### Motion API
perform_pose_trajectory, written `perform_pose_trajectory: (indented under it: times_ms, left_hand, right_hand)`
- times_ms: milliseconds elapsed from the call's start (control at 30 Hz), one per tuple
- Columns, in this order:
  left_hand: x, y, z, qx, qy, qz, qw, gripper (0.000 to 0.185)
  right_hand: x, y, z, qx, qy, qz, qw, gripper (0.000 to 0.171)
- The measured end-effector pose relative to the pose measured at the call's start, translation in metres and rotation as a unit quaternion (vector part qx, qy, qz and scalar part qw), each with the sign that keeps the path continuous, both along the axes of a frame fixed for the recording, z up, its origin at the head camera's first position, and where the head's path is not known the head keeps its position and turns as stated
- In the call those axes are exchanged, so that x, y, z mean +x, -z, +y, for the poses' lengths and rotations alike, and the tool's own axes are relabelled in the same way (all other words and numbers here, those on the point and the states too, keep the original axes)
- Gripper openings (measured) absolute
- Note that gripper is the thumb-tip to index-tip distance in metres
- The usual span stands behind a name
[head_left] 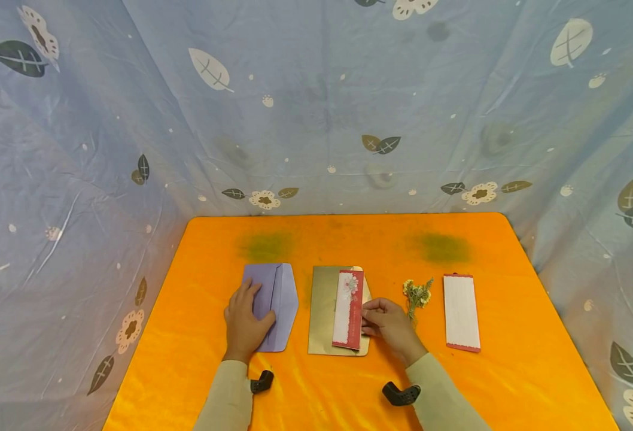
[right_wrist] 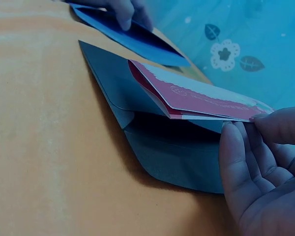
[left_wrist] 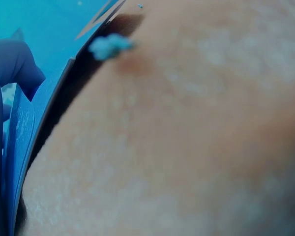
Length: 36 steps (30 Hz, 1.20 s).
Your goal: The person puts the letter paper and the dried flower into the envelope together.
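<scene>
My left hand (head_left: 247,321) grips the purple envelope (head_left: 285,302) at the left, its thumb bent at the edge of the pocket. In the right wrist view the pocket of that blue-looking envelope (right_wrist: 152,46) gapes. With thumb and fingertips, my right hand (head_left: 393,326) pinches the right edge of a folded pink-and-white card (head_left: 343,314) with a flower print. The card overlaps the gold envelope (head_left: 322,299), seen dark in the right wrist view, where its flap (right_wrist: 182,169) lies spread and its mouth stands open beneath the tilted card.
A small bunch of dried flowers (head_left: 417,294) lies on the orange tabletop (head_left: 349,395), just right of my right hand. Farther right lies a white card (head_left: 460,311) with red ends. Patterned blue curtains (head_left: 327,108) hang around the table's back and sides.
</scene>
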<state>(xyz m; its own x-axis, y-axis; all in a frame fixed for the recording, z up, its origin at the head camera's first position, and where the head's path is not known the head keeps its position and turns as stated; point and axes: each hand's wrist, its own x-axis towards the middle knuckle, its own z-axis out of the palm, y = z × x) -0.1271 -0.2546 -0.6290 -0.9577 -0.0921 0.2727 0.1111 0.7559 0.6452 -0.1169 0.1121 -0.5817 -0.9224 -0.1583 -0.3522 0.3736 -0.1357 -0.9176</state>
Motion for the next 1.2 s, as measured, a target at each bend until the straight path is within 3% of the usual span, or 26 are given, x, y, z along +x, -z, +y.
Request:
perform_pose_trajectory:
  times_ms: [1200]
  left_hand:
    - [0.0,0.001,0.0,0.003,0.002,0.015,0.9999,0.072]
  right_hand:
    - [-0.006,0.001,-0.026,-0.01,-0.018,0.003,1.0,0.017]
